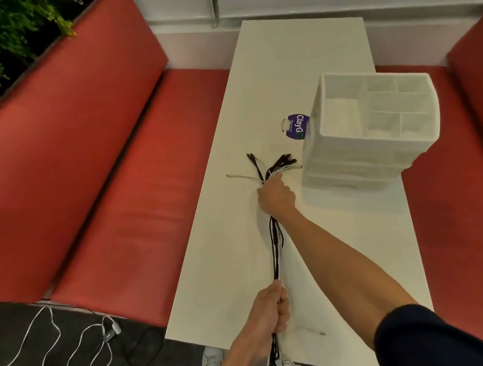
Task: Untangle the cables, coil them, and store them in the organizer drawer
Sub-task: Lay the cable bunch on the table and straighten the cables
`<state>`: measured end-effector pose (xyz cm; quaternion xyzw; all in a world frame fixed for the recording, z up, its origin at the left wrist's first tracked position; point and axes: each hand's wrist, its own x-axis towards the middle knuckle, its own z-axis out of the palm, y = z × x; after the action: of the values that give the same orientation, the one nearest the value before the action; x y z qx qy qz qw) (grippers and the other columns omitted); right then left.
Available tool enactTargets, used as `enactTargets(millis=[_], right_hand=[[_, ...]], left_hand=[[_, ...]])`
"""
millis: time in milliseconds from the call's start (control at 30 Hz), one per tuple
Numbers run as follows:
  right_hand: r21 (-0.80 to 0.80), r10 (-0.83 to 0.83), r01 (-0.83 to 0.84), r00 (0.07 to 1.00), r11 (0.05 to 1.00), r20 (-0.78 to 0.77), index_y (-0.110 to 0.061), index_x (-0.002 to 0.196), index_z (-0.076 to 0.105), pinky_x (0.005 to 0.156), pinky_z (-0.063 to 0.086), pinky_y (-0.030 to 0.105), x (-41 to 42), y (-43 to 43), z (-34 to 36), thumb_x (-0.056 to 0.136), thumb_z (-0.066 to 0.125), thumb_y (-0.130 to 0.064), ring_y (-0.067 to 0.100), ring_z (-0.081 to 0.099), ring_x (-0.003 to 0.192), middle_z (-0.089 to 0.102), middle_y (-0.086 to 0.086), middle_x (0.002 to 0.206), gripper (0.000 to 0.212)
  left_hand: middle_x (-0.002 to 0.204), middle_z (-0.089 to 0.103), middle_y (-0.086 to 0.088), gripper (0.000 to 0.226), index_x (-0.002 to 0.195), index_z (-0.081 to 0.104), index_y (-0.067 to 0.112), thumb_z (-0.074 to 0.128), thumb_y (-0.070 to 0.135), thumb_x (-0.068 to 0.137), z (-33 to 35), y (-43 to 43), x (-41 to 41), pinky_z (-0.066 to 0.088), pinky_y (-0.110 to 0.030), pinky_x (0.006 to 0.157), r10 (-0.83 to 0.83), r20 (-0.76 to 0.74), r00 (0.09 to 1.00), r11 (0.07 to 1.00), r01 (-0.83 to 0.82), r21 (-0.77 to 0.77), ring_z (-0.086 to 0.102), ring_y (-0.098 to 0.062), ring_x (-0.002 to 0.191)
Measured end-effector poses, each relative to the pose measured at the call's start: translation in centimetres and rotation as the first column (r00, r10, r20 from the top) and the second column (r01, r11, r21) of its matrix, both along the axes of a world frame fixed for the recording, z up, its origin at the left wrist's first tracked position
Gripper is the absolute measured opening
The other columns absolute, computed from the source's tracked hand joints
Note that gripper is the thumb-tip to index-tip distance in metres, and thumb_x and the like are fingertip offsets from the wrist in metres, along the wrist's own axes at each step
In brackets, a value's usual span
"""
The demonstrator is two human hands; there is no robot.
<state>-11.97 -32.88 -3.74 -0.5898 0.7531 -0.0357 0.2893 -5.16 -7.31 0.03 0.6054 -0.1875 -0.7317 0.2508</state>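
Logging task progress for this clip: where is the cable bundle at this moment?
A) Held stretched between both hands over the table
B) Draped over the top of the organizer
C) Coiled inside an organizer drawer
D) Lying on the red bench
A: the left hand grips the cable bundle at its near part and the right hand grips it by the far plugs, above the white table, beside the organizer.

A long white table (296,59) carries a white organizer (358,154) on its right side, its top compartments open. A round purple label (298,125) lies just beside it. The fanned ends of the cables (276,238) rest mid-table. A thin pale string (313,331) lies near the close edge.
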Motion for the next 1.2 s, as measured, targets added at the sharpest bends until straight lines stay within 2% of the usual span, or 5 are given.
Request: enactTargets(millis=[433,767,933,1067,1200], right_hand=[[-0.086,0.11,-0.128,0.976,0.988,-0.19,-0.003,0.139,0.059,0.087,0.047,0.042,0.3,-4.0,3.2,0.11,0.04,-0.057,0.037,0.066,0.122,0.064,0.019,0.137,0.064],[0.321,-0.401,0.25,0.693,0.913,0.599,-0.023,0.118,0.069,0.088,0.062,0.043,-2.0,22.0,3.8,0.102,0.024,-0.081,0.021,0.077,0.098,0.079,0.001,0.103,0.076],[0.314,-0.307,0.142,0.759,0.939,0.574,-0.011,0.093,0.067,0.062,0.054,0.027,-1.4,26.4,4.5,0.112,0.012,-0.062,0.014,0.069,0.065,0.074,0.001,0.071,0.077],[0.25,0.124,-0.215,0.933,0.944,0.338,-0.006,0.115,0.06,0.08,0.05,0.039,-2.4,25.0,4.8,0.115,0.033,-0.023,0.032,0.065,0.093,0.07,0.017,0.112,0.032],[0.458,-0.255,-0.041,0.784,0.888,0.565,-0.008,0.111,0.057,0.062,0.042,0.036,-2.4,24.6,7.0,0.112,0.043,-0.014,0.02,0.056,0.067,0.063,0.011,0.089,0.015]], left_hand=[[0.06,0.036,0.01,0.042,0.079,0.042,0.023,0.033,0.039,0.117,-1.2,-4.0,1.6,0.02,-0.022,0.045,0.024,0.039,0.999,0.999,-0.023,-0.035,0.025,-0.008,0.05],[0.059,0.036,0.006,0.046,0.073,0.048,0.024,0.036,0.034,0.116,-0.6,-5.3,1.2,0.021,-0.021,0.041,0.143,-0.055,0.988,0.989,-0.145,-0.038,0.025,-0.008,0.047],[0.057,0.035,0.007,0.044,0.074,0.042,0.022,0.038,0.033,0.116,-0.8,-6.3,0.2,0.02,-0.022,0.04,0.295,-0.12,0.948,0.955,-0.296,0.003,0.024,-0.008,0.044],[0.058,0.038,0.007,0.039,0.079,0.041,0.022,0.034,0.031,0.116,-1.1,-7.4,0.5,0.025,-0.023,0.041,0.161,0.004,0.987,0.984,-0.16,-0.084,0.028,-0.009,0.047],[0.066,0.037,0.006,0.035,0.087,0.04,0.02,0.031,0.038,0.116,-0.4,-8.0,0.3,0.027,-0.024,0.047,-0.023,0.169,0.985,0.963,0.067,-0.26,0.029,-0.009,0.052]])
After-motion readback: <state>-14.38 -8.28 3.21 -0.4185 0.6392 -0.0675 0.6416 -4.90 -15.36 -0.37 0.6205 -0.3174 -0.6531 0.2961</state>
